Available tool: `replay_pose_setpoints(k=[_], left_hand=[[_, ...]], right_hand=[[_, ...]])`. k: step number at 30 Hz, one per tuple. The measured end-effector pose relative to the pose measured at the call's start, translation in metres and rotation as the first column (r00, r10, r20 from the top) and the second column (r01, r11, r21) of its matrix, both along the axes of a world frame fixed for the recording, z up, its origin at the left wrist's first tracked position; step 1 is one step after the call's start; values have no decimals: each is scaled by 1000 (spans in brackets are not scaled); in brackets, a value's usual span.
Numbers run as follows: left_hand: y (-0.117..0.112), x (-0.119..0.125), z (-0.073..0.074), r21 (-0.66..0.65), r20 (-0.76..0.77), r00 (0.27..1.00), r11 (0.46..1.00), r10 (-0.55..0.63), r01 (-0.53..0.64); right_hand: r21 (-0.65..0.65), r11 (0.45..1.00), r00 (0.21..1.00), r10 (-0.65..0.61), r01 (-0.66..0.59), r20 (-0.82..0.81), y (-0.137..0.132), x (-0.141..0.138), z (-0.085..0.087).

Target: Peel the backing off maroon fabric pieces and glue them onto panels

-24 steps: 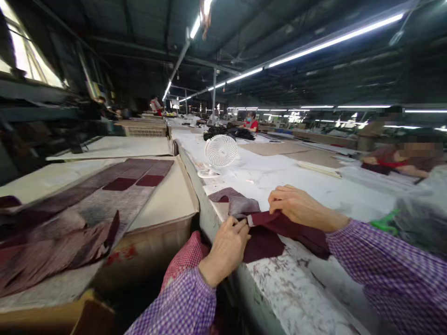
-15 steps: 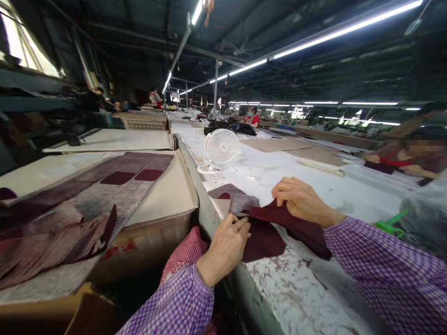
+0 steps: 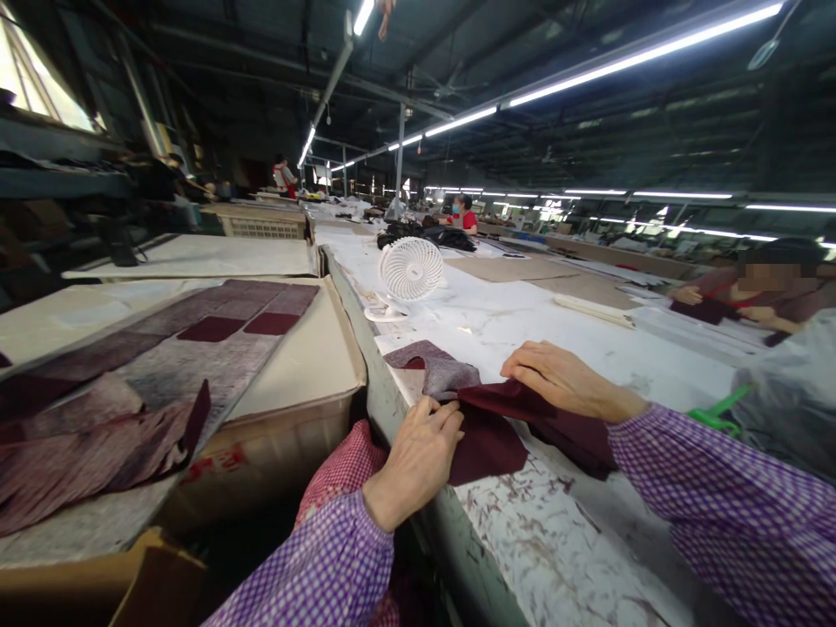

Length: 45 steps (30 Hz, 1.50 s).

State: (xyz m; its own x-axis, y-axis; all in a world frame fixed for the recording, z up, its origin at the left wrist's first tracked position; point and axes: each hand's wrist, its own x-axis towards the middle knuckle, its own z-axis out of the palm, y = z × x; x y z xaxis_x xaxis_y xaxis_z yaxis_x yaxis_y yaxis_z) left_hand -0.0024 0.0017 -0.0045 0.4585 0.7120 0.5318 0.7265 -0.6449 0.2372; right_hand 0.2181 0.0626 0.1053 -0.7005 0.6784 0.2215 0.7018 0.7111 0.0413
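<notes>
My left hand (image 3: pixel 421 448) is at the near edge of the white table, its curled fingers pinching the edge of maroon fabric pieces (image 3: pixel 488 448). Across from it, my right hand (image 3: pixel 555 376) holds up the edge of another maroon fabric piece (image 3: pixel 568 428), which folds over and drapes to the right. The right fingertips are bent down and partly hidden. Just beyond my left fingers lies a crumpled greyish-purple fabric piece (image 3: pixel 450 374) with a maroon side showing.
A small white fan (image 3: pixel 411 270) stands on the table (image 3: pixel 509 326) ahead. To the left, a board (image 3: pixel 225 383) bears stacked fabric pieces over a large bin (image 3: pixel 326 409). A green plastic tool (image 3: pixel 718 414) and clear plastic lie right. A co-worker (image 3: pixel 777 287) sits across.
The greyish-purple fabric is bunched closer against my left fingers. The lifted maroon edge has tilted, and my right hand has flattened slightly. The whole view has shifted a little.
</notes>
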Motion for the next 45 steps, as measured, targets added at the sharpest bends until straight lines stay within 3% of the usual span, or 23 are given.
replay_pose_setpoints(k=[5, 9, 15, 22, 31, 34, 35, 37, 38, 39, 42, 45], left_hand=[[-1, 1, 1, -31, -48, 999, 1000, 5, -6], [1, 2, -3, -29, -55, 998, 999, 13, -15], [1, -1, 1, -46, -23, 1000, 999, -11, 10], [2, -4, 2, -63, -16, 999, 997, -50, 49], [2, -3, 2, -52, 16, 998, 997, -56, 56], [0, -2, 0, -46, 31, 999, 999, -22, 24], [-1, -1, -1, -48, 32, 999, 999, -7, 8], [-2, -1, -2, -61, 31, 999, 998, 9, -7], [-2, -1, -3, -68, 34, 999, 998, 12, -10], [-2, -1, -3, -73, 40, 999, 997, 11, -8], [-2, -1, -4, -64, 66, 998, 998, 2, 3], [-1, 0, -6, -45, 108, 994, 999, 1, 4]], right_hand=[[245, 958, 981, 115, -152, 158, -17, -28, -5], [347, 922, 948, 56, -169, 312, -20, -48, -16], [347, 894, 924, 156, -283, 350, -11, -38, -23], [297, 931, 972, 167, -210, 162, -6, -21, -28], [111, 990, 996, 84, -82, -10, -13, -23, -30], [-107, 988, 992, 106, -113, -74, -33, -33, -19], [-243, 954, 982, 157, -178, -100, -41, -36, -12], [-556, 776, 955, 253, -297, -156, -54, -36, 1], [-640, 704, 951, 232, -308, -203, -57, -33, 6], [-671, 685, 957, 154, -282, -245, -58, -29, 9], [-563, 827, 933, -203, 1, -296, -52, -12, 6], [-421, 878, 931, -324, 228, -171, -40, 1, -13]])
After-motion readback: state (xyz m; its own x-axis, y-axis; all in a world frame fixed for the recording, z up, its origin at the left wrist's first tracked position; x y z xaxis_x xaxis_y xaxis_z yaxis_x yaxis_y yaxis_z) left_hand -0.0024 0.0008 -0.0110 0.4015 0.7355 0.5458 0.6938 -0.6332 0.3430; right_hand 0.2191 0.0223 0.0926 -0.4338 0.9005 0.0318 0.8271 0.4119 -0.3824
